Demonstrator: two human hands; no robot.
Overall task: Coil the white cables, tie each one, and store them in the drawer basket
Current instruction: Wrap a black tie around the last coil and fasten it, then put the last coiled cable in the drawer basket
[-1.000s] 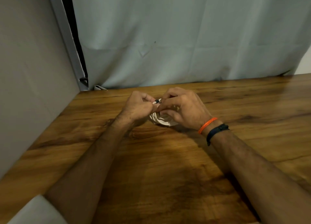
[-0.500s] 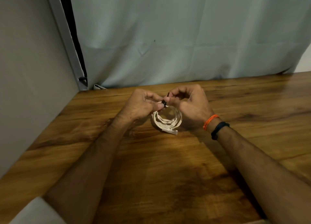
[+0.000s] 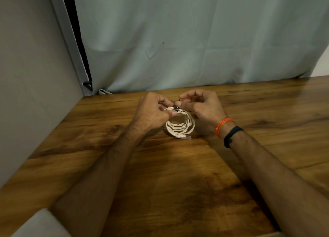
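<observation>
One white cable lies coiled on the table. Above the coil, the left hand pinches its top while the right hand pinches the black tie. Judging by this, tying is underway; storing remains, with no drawer basket in view.

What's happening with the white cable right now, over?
Left hand grips coiled white cable. Right hand pinches small black tie at coil top. Wooden table around it, nothing blocking. Over.

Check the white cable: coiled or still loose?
Coiled. The cable sits in stacked loops on the table, plug end at the front, a black tie at its top pinched by both hands.
</observation>
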